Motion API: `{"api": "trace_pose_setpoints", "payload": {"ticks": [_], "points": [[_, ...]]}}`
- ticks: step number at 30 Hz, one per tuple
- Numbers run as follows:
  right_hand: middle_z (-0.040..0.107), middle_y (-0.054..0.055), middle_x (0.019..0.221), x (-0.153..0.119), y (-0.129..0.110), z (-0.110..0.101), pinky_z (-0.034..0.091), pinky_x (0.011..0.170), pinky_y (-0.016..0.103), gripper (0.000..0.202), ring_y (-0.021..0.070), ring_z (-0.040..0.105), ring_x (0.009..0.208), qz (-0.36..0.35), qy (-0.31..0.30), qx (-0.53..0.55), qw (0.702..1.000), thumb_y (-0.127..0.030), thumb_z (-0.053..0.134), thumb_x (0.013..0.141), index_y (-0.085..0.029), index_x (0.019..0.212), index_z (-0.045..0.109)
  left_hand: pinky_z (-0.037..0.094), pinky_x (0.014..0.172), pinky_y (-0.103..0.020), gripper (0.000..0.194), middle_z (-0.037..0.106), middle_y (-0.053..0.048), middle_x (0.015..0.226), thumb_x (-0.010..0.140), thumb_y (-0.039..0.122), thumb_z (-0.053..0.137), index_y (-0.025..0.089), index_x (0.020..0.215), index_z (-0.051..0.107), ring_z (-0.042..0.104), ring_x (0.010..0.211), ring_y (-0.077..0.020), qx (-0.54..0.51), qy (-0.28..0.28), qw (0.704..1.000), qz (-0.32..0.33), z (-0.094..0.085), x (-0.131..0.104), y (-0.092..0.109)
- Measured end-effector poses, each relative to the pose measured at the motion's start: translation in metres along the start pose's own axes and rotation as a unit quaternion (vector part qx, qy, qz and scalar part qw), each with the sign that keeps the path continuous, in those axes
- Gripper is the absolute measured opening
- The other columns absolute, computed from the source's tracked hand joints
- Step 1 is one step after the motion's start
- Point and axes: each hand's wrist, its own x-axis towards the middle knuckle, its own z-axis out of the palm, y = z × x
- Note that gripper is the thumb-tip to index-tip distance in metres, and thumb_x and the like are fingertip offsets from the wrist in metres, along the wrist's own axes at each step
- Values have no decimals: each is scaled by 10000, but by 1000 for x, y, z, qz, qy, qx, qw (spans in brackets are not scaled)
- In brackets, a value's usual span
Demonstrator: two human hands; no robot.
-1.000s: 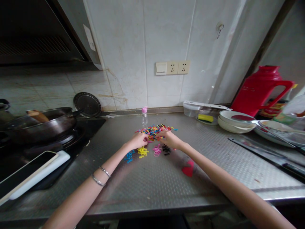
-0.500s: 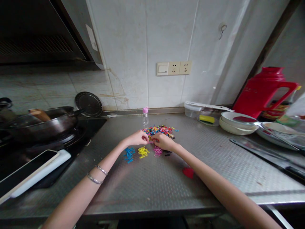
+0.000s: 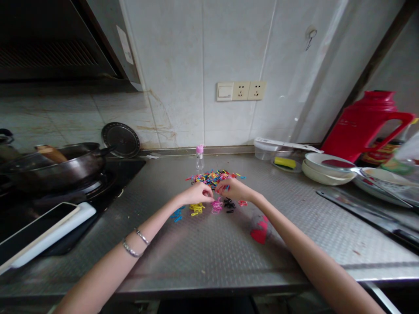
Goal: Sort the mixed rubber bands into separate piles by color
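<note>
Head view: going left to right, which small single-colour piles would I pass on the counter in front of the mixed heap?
Blue pile → yellow pile → pink pile → black pile → red pile.

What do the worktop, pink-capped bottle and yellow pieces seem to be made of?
Worktop: probably stainless steel, satin finish; grey, embossed, reflecting light.
Pink-capped bottle: clear plastic or glass, smooth; background shows through.
Yellow pieces: perhaps plastic or rubber; bright, even colour; finish unclear.
</note>
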Motion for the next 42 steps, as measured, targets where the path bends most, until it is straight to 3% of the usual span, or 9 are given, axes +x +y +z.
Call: {"api": "trace_pose_setpoints", "payload": {"ticks": [5,9,14,20,28,36,39,42], "points": [[673,5,716,-4,2,-6,433,585,179,300,111,583,641,1,-111,31,993,-79,451,621,-142,805,679,366,550,-207,290,620,-38,623,728,343,525,91,716,668,509,570,-109,-24,99,993,-52,-15,3,-22],[679,7,742,-3,8,-12,434,617,190,273,118,585,669,-3,-76,8,997,-103,455,641,-151,781,684,383,581,-221,247,642,-57,668,697,298,536,89,706,668,544,607,-125,-8,144,986,-79,-15,5,-44],[670,0,712,-5,29,-17,418,629,192,258,115,577,652,48,21,-80,995,-83,457,626,-160,720,686,342,506,-203,229,611,-24,599,654,307,574,104,703,667,501,533,-101,9,118,987,-110,-12,3,-49],[681,4,756,-9,43,-12,428,662,200,265,129,599,688,84,85,-107,987,-103,463,652,-190,746,695,295,455,-199,247,546,7,501,637,345,601,112,699,656,439,443,-81,12,103,987,-119,-8,2,-48],[688,15,805,-7,39,-5,434,694,208,275,134,610,724,65,78,-114,988,-116,448,683,-187,784,694,331,495,-204,222,596,-21,554,655,308,588,103,684,667,482,498,-99,39,115,987,-106,-9,3,-50],[684,12,844,-6,47,-2,433,717,214,280,140,607,763,71,79,-110,988,-118,455,680,-197,812,688,377,560,-217,234,658,-62,669,664,293,588,89,723,686,537,582,-120,-8,124,988,-87,-27,-1,-56],[681,10,830,-5,47,-1,426,699,209,282,133,599,735,66,74,-115,988,-115,449,677,-195,802,689,392,585,-219,222,661,-60,674,665,287,593,92,720,685,544,596,-119,-41,123,989,-70,-28,0,-50],[675,6,800,-6,45,-2,415,661,199,277,124,586,695,61,63,-118,989,-113,452,670,-192,795,686,399,589,-217,212,659,-58,667,665,274,594,89,719,683,547,601,-120,-60,107,991,-54,-18,3,-35]]}}
